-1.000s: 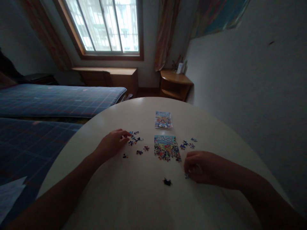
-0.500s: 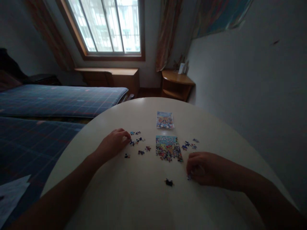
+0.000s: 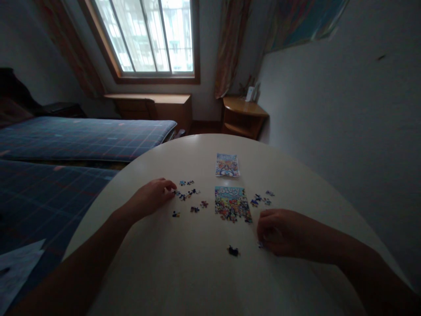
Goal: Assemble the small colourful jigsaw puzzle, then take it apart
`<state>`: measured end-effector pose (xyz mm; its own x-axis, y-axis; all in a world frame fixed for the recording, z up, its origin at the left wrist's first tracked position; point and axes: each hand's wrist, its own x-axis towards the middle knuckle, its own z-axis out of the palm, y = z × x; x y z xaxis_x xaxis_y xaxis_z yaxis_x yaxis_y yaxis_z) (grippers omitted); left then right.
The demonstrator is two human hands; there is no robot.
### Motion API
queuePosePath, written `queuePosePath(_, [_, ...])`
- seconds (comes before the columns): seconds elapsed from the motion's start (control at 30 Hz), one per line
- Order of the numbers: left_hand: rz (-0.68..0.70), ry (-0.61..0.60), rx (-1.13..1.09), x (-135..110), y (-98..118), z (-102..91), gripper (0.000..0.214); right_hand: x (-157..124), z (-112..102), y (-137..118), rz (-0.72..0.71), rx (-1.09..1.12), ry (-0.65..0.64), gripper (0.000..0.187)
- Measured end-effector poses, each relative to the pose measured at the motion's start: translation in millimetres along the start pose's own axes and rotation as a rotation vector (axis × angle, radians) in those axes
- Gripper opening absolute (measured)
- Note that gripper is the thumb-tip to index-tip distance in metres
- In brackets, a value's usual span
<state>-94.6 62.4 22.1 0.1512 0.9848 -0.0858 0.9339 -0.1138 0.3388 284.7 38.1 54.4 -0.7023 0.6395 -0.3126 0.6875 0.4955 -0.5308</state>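
A partly assembled jigsaw puzzle (image 3: 232,203) lies mid-table, its near edge jagged. My right hand (image 3: 278,230) rests to its right, fingers curled in a pinch over a small puzzle piece (image 3: 260,245) that peeks out beneath the fingertips. On the left, my left hand (image 3: 153,195) hovers low with bent fingers and a gap at the thumb, its tips beside a loose puzzle piece (image 3: 176,192). Several more loose pieces (image 3: 194,192) are scattered between that hand and the puzzle. A dark piece (image 3: 233,250) sits alone nearer to me.
Beyond the puzzle lies a small picture sheet (image 3: 227,165) on the round white table (image 3: 158,263). Right of the puzzle is another group of loose pieces (image 3: 258,200). A bed (image 3: 82,136) stands at the left, a corner shelf (image 3: 245,106) behind, and a wall (image 3: 329,114) at the right.
My left hand has drawn back slightly to the left, uncovering a piece at its fingertips. My right hand stays nearly in place. The whole view shifts a little.
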Motion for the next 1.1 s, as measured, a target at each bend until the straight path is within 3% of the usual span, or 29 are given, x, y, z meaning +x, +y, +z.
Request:
queuePosePath(0.9, [0.013, 0.010, -0.003, -3, 4, 5.8, 0.019, 0, 1, 0, -0.010, -0.004, -0.004, 0.012])
queuePosePath(1.1, [0.089, 0.092, -0.072, -4, 17, 7.4, 0.024, 0, -2, -5, -0.014, -0.016, -0.003, 0.010])
